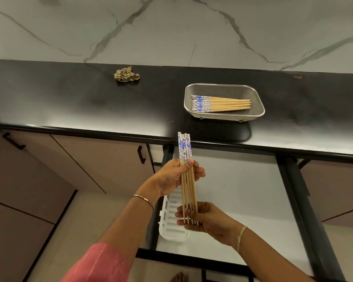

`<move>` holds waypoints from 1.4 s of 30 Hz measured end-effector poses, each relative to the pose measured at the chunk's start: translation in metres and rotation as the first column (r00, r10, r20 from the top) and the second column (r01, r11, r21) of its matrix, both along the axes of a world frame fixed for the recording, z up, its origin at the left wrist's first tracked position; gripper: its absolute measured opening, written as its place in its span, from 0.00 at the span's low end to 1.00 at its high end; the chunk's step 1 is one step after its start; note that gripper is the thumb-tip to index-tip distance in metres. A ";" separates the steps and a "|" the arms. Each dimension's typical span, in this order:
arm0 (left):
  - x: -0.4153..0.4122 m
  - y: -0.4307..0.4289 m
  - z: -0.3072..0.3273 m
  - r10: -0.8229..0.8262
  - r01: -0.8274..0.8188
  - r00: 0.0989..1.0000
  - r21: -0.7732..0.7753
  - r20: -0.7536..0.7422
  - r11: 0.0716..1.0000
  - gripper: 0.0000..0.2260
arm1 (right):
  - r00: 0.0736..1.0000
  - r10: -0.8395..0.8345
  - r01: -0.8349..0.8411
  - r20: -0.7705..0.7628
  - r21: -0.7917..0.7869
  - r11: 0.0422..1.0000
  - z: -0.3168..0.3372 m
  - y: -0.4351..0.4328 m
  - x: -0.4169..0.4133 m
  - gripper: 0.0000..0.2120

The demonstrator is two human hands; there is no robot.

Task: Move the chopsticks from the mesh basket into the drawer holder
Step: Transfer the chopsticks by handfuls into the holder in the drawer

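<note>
A bundle of wooden chopsticks w/ blue-floral white tops (189,180) is gripped mid-shaft by the left hand (171,178); tips are cupped by the right hand (207,218), above the white slotted plastic drawer holder (171,226). More chopsticks (220,103) are left in the rectangular steel mesh basket (255,102) on the black worktop (69,98).

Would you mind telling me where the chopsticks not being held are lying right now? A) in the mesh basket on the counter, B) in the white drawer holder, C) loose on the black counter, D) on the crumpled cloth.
A: the remaining chopsticks lie bundled inside the mesh basket on the black counter.
</note>
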State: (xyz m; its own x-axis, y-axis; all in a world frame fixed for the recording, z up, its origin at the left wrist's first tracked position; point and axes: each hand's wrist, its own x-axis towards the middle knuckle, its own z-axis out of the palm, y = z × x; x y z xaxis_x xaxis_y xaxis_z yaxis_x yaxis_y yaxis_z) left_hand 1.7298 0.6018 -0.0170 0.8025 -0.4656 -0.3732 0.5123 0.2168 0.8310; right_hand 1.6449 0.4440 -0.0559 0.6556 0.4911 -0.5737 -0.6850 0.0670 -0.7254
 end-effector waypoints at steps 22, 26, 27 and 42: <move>-0.040 0.036 -0.090 -0.016 0.064 0.958 0.160 -0.285 0.985 0.09 | 0.995 -0.093 0.077 -0.044 -0.279 0.957 -0.044 0.037 -0.011 0.09; -0.032 0.028 -0.107 0.047 0.061 0.948 0.324 -0.316 0.944 0.09 | 0.967 -0.246 0.248 0.061 -0.431 0.868 -0.064 0.024 -0.001 0.05; -0.029 0.026 -0.111 0.051 0.072 0.949 0.373 -0.311 0.925 0.09 | 0.957 -0.275 0.286 0.093 -0.462 0.839 -0.068 0.021 0.001 0.04; -0.017 -0.010 -0.161 -0.026 0.282 0.938 0.719 -0.345 0.636 0.14 | 0.948 -0.184 0.301 0.260 -0.546 0.782 -0.107 0.018 0.022 0.17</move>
